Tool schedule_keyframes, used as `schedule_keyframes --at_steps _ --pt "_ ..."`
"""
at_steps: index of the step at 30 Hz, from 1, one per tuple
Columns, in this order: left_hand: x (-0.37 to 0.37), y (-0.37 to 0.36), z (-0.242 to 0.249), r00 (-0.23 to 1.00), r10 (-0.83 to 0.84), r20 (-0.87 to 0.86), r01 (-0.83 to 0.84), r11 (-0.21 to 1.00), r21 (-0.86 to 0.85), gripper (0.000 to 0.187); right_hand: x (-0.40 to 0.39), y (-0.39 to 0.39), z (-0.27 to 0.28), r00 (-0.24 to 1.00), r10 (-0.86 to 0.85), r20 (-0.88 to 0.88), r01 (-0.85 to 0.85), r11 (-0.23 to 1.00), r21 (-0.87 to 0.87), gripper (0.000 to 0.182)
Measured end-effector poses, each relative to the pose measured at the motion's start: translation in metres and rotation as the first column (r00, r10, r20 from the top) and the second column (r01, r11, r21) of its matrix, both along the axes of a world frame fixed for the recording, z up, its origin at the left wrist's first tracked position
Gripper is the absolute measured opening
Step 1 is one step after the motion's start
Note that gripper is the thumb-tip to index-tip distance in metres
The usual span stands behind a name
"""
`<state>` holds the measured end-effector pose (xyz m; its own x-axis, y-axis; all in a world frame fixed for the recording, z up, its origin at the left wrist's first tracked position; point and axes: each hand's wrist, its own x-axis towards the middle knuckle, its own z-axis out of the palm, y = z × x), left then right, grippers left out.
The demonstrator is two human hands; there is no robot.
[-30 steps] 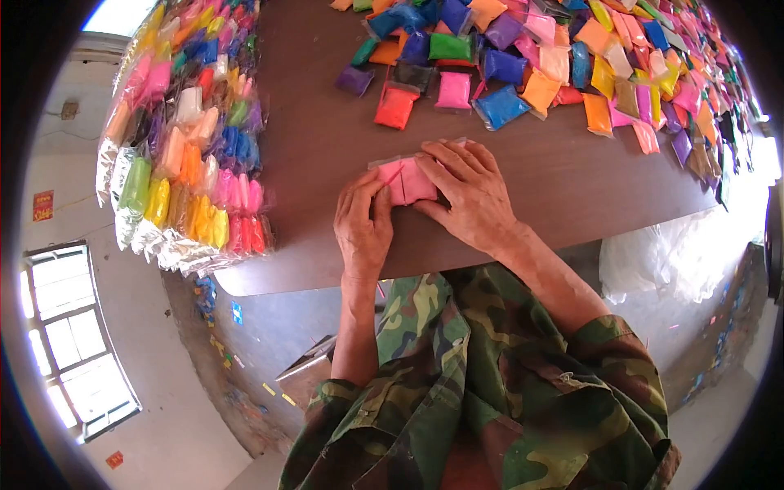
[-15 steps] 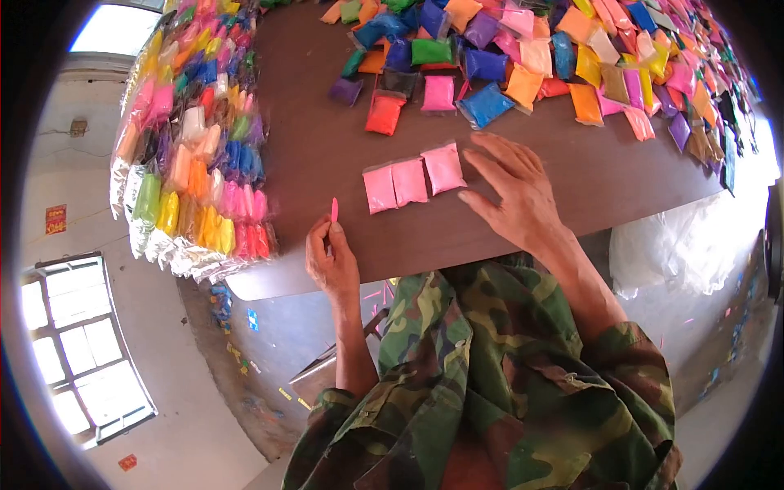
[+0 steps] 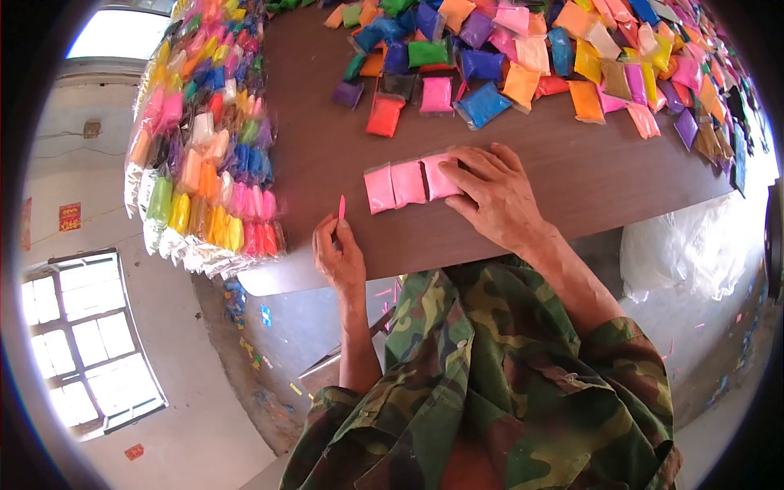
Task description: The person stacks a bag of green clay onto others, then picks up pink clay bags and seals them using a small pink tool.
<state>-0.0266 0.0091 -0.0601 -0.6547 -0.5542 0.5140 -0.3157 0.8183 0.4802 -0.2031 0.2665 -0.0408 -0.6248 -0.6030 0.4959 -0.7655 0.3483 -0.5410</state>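
Observation:
Three light pink packets lie side by side on the brown table: a left packet [image 3: 379, 189], a middle packet [image 3: 407, 183] and a right packet [image 3: 439, 177]. They look like small clear bags of soft clay. My right hand [image 3: 500, 200] is over the right packet's right side, fingers curled on its upper part and thumb near its lower edge. My left hand [image 3: 339, 251], by the table's front edge, pinches a thin pink plastic stick [image 3: 342, 207] that points up and away. The stick is apart from the packets.
Many coloured packets [image 3: 482, 104] are heaped along the far side and far right of the table [image 3: 318, 147]. Stacked long bags of coloured packets [image 3: 204, 188] line the left edge. A white plastic bag [image 3: 682, 253] hangs beyond the front right edge.
My right hand has moved left and come down from beside the right packet onto it. That packet sits closer to the middle one. My left hand still holds the stick.

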Motion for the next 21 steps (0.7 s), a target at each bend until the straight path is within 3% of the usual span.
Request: schedule_keyframes --at_steps 7,17,21 --pt "0.001 0.0 -0.002 1.0 0.006 -0.002 -0.006 1.0 -0.012 0.009 0.0 0.015 0.008 0.997 -0.024 0.078 0.027 0.999 -0.045 0.048" --pt "-0.001 0.002 0.002 1.0 -0.006 0.017 0.007 1.0 -0.028 0.01 -0.074 0.068 0.044 0.935 -0.346 0.073 0.353 0.928 -0.122 0.026" --pt "-0.002 0.004 0.006 1.0 -0.003 0.019 0.004 1.0 -0.016 0.009 -0.126 0.082 0.058 0.882 -0.468 -0.05 0.459 0.879 -0.132 0.022"
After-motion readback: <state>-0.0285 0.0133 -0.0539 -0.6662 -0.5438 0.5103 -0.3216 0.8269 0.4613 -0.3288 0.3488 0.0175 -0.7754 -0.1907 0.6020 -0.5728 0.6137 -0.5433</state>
